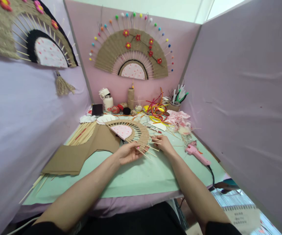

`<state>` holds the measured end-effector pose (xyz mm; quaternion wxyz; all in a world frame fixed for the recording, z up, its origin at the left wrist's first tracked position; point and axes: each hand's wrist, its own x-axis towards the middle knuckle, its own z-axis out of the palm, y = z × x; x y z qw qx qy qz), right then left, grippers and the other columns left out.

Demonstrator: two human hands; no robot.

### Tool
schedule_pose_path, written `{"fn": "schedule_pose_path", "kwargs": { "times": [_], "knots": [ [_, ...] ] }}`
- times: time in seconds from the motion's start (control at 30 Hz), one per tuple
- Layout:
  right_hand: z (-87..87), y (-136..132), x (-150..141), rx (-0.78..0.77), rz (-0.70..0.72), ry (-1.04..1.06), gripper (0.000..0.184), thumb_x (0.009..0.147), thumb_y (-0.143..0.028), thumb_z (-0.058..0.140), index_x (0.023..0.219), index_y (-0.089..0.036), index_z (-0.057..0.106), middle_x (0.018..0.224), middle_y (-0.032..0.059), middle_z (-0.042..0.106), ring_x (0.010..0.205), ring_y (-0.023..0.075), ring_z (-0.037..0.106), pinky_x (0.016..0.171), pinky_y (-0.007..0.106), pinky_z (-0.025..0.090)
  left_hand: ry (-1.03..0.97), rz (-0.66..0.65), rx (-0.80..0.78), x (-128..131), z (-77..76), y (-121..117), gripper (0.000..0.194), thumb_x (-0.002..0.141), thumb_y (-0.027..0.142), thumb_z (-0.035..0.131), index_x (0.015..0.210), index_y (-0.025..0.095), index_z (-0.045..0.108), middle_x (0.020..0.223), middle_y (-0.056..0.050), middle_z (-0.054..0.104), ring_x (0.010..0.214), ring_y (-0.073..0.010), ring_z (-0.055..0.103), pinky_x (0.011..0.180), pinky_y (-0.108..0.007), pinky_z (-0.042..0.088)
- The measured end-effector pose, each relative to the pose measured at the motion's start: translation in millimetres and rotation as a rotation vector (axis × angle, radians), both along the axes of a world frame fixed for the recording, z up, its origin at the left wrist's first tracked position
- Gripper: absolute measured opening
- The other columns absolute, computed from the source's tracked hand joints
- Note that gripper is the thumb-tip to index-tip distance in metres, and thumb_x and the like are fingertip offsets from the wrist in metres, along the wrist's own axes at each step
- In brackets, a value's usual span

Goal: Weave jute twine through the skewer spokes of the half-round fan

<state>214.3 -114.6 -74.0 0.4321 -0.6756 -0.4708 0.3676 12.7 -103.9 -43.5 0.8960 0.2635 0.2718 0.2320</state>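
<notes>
My left hand [131,153] is closed on the lower right edge of a small half-round fan, its thumb on top and its fingers underneath. The fan has a woven twine band [144,132] over thin bamboo sticks and a pink-and-white spotted centre [122,131]. Bare stick ends stick out on its right side. Among those ends is my right hand [164,143], its fingers bent together as in a pinch; what they hold is too small to make out. Folded brown cardboard [67,159] lies left of the fan, beside a bundle of bamboo sticks [83,133].
On the right lies a pink hot glue gun [197,154] with a black cord. Along the back stand a twine spool [131,98], a white bottle [108,101], colourful pipe cleaners [155,109] and a tool pot [174,106]. Finished fans hang on the partitions, including a large one [111,49].
</notes>
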Motion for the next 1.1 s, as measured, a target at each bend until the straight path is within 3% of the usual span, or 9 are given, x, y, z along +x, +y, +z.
{"fn": "schedule_pose_path", "kwargs": {
  "times": [0.1, 0.23, 0.4, 0.53, 0.67, 0.87, 1.1],
  "knots": [
    [-2.1, 5.2, -6.1, 0.024, -0.024, 0.092, 0.035, 0.063, -0.05, 0.06, 0.062, -0.015, 0.057, 0.044, -0.0032, 0.047, 0.038, 0.0083, 0.036, 0.041, 0.022, 0.025, -0.022, 0.026, -0.046, 0.5, 2.1, 0.1, 0.031, 0.081, 0.008, 0.046, 0.111, 0.002, 0.052, 0.093, -0.017, 0.068, 0.087, -0.0182, 0.066, 0.073, -0.023, 0.052],
    [-3.3, 4.5, -7.9, 0.042, -0.032, 0.127, 0.038, 0.064, -0.053, 0.06, 0.063, -0.014, 0.058, 0.044, -0.0031, 0.047, 0.039, 0.0082, 0.036, 0.04, 0.022, 0.026, -0.043, 0.017, -0.117, -1.0, 3.0, 3.6, 0.04, 0.086, 0.024, 0.042, 0.115, -0.002, 0.05, 0.091, -0.02, 0.068, 0.074, -0.0172, 0.067, 0.065, -0.022, 0.053],
    [-2.4, -1.1, -5.9, 0.054, 0.014, 0.094, 0.034, 0.066, -0.048, 0.06, 0.055, -0.017, 0.051, 0.043, -0.0035, 0.045, 0.039, 0.0087, 0.037, 0.039, 0.022, 0.026, -0.066, -0.014, -0.058, -2.3, -1.4, 5.5, 0.044, 0.087, 0.03, 0.042, 0.121, 0.002, 0.048, 0.094, -0.019, 0.068, 0.057, -0.0148, 0.064, 0.05, -0.021, 0.05],
    [-0.2, -4.3, -4.2, 0.05, -0.002, 0.094, 0.031, 0.067, -0.046, 0.058, 0.058, -0.017, 0.052, 0.046, -0.0029, 0.047, 0.039, 0.0088, 0.038, 0.039, 0.022, 0.029, -0.071, 0.04, -0.047, -1.1, -2.6, 2.7, 0.044, 0.084, 0.021, 0.045, 0.125, 0.004, 0.045, 0.099, -0.018, 0.067, 0.08, -0.0215, 0.067, 0.07, -0.03, 0.053],
    [1.5, -7.6, 0.6, 0.054, 0.017, 0.107, 0.031, 0.067, -0.046, 0.059, 0.059, -0.017, 0.05, 0.047, -0.0032, 0.047, 0.04, 0.0083, 0.038, 0.04, 0.022, 0.031, -0.162, 0.072, -0.077, -1.3, 0.6, 1.4, 0.048, 0.082, 0.013, 0.044, 0.129, 0.004, 0.04, 0.112, -0.019, 0.062, 0.107, -0.0287, 0.058, 0.089, -0.038, 0.046],
    [9.5, -20.4, 15.1, 0.048, 0.03, -0.04, 0.036, 0.066, -0.051, 0.059, 0.058, -0.017, 0.053, 0.047, -0.0031, 0.047, 0.041, 0.0081, 0.034, 0.041, 0.022, 0.025, -0.166, 0.069, -0.088, -2.1, 0.9, 2.9, 0.054, 0.081, 0.011, 0.043, 0.133, 0.001, 0.034, 0.116, -0.02, 0.06, 0.113, -0.0309, 0.053, 0.092, -0.038, 0.045],
    [21.4, -28.8, 27.2, 0.243, -0.038, -0.103, 0.034, 0.069, -0.05, 0.059, 0.066, -0.016, 0.057, 0.056, -0.0007, 0.051, 0.051, 0.0112, 0.042, 0.05, 0.024, 0.032, -0.169, 0.036, -0.057, -2.6, 1.0, 2.7, 0.057, 0.081, 0.009, 0.042, 0.136, -0.001, 0.031, 0.118, -0.021, 0.059, 0.113, -0.0285, 0.053, 0.094, -0.037, 0.044]
  ]
}}
